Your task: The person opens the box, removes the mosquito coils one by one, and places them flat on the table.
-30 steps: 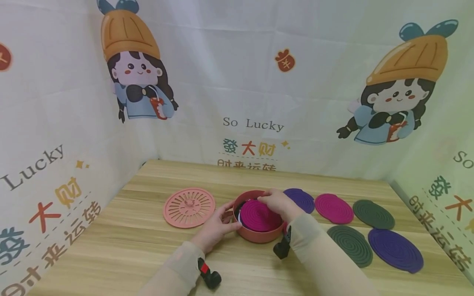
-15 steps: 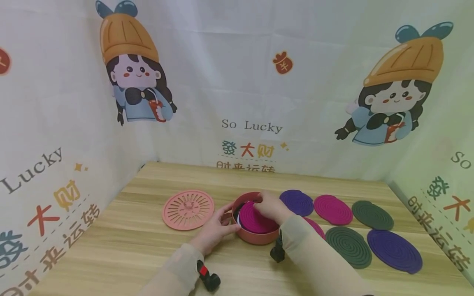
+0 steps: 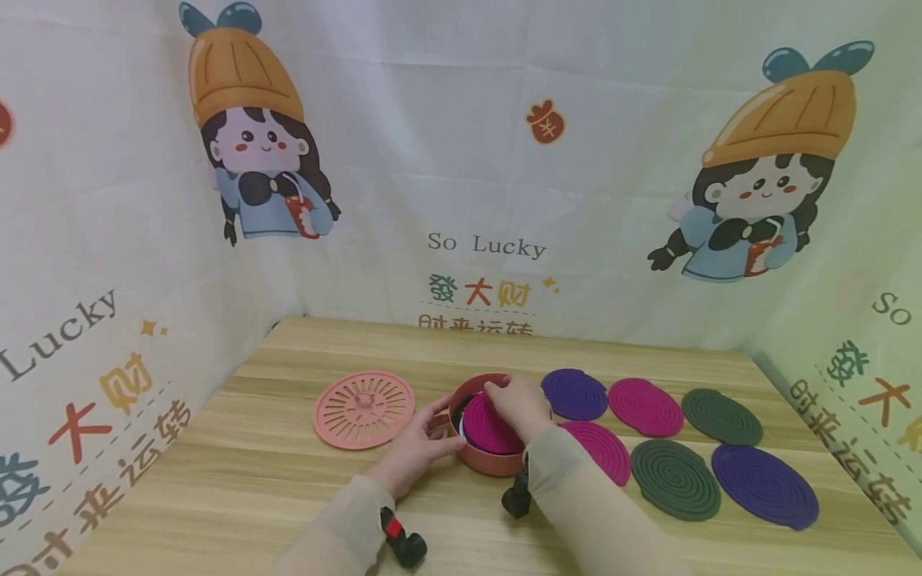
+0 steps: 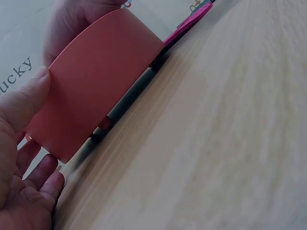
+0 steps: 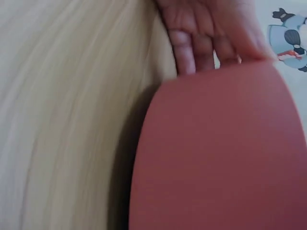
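Observation:
A round coral-red mosquito coil box (image 3: 490,462) stands on the table with its top off. My left hand (image 3: 418,444) grips its left side. In the left wrist view the thumb lies against the box wall (image 4: 96,81) and the other fingers sit below it. Inside the box a magenta mosquito coil (image 3: 486,424) lies on top, with something dark and a white edge under it. My right hand (image 3: 520,406) reaches over the rim onto the coil's right part. Its fingertips are hidden, and I cannot tell whether they pinch the coil.
A pink slotted lid (image 3: 363,436) lies left of the box. To the right lie several flat coils, among them purple (image 3: 574,394), magenta (image 3: 646,406) and green (image 3: 675,480) ones, with one magenta coil (image 3: 594,450) close beside the box. A printed cloth (image 3: 475,160) stands behind the table.
My right hand has moved left and farther over the magenta coil, uncovering the magenta coil on the table beside the box. The left hand keeps its grip on the box.

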Demonstrator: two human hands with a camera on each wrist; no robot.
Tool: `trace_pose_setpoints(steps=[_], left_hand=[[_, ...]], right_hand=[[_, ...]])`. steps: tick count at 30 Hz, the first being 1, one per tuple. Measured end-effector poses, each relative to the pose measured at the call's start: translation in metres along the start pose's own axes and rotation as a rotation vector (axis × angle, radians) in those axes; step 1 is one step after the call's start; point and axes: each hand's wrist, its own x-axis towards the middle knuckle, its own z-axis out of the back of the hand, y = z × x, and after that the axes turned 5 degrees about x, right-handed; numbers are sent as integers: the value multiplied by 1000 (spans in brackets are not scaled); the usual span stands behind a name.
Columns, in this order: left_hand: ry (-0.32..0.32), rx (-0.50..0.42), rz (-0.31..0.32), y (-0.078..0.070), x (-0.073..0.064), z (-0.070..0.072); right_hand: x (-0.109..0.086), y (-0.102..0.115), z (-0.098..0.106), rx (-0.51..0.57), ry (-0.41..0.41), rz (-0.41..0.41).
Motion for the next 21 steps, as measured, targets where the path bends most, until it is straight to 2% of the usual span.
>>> trace_pose_setpoints(steps=[8, 15, 21], left_hand=[[3, 5, -5, 1, 0, 0], [5, -3, -8, 0, 0, -1], [6, 0, -10, 0, 1, -1]], right_hand=[[-1, 4, -11, 58, -97, -79], [-1, 7, -19, 13, -148, -75], [-1, 6, -19, 13, -153, -68]])
